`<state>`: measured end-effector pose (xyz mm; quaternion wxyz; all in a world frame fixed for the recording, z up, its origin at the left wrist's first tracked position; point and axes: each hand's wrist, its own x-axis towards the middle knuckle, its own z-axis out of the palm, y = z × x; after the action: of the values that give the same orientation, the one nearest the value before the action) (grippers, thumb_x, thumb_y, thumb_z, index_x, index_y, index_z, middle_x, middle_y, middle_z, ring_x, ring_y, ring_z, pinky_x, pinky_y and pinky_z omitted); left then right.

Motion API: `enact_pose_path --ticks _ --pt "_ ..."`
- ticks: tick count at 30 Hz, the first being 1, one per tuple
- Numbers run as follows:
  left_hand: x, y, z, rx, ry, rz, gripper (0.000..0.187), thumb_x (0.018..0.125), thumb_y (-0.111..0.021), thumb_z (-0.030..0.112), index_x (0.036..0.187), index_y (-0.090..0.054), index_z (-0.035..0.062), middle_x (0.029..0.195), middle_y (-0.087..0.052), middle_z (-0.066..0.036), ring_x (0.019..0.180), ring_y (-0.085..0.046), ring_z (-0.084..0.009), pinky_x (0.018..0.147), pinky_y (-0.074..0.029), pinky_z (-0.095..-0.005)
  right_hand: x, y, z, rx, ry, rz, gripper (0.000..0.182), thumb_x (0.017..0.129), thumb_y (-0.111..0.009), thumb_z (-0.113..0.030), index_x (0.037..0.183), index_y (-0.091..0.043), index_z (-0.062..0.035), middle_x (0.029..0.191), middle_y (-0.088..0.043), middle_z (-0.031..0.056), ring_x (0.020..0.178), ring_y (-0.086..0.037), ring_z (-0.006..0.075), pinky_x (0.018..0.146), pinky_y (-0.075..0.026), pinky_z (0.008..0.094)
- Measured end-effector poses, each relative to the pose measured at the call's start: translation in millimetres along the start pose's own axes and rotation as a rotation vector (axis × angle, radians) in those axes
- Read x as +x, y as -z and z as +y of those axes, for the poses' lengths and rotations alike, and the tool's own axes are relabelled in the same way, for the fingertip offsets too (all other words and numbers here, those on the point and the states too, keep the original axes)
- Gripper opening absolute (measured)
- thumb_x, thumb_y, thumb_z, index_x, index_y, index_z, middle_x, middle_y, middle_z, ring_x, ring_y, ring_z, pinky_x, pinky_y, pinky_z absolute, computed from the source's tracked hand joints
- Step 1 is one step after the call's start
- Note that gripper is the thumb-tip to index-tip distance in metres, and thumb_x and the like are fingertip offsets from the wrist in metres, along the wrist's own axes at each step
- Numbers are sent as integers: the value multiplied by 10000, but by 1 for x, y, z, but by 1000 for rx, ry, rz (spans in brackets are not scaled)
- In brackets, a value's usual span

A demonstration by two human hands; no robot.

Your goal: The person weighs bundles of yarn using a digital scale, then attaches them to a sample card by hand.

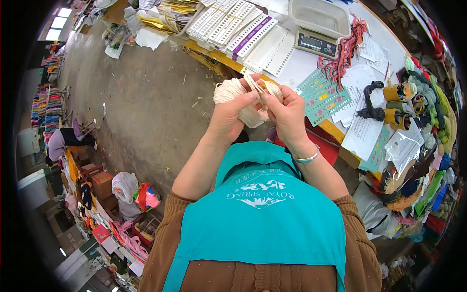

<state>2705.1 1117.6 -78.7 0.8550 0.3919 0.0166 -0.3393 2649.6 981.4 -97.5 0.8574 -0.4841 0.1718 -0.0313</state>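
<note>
A skein of cream yarn [227,91] is held up in front of my chest, beside the edge of the worktable. My left hand [230,113] is closed around its left part, thumb pressed on the strands. My right hand [288,112] pinches strands at the skein's right side, thumb and fingertips close to the left thumb. A few strands stretch between the two hands. Part of the bundle hangs below the fingers. Some fingertips are hidden behind the yarn.
On the worktable [292,54] are punched cards [238,29], a digital scale [316,45] with a plastic tub [321,17], pink-red yarn [346,53] and a green sample card [323,96]. Yarn cones [400,92] stand at right. A person [68,141] sits far left.
</note>
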Motion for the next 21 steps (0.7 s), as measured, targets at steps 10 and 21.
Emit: enact_pose_path --ticks 10,21 --pt "3 2 0 73 -15 44 465 865 -618 65 1303 -483 -9 1145 -581 -101 982 -589 -145 842 -493 -300 2 -2 3 -78 87 16 151 854 -666 -103 939 -645 20 810 -647 7 725 -551 31 630 -452 198" --pt "7 8 -1 116 -51 68 461 863 -601 38 1305 -478 -13 1109 -593 -92 935 -594 -130 827 -501 -294 4 -1 2 -1 58 -6 117 861 -636 -53 958 -640 13 861 -679 37 769 -601 54 702 -481 207"
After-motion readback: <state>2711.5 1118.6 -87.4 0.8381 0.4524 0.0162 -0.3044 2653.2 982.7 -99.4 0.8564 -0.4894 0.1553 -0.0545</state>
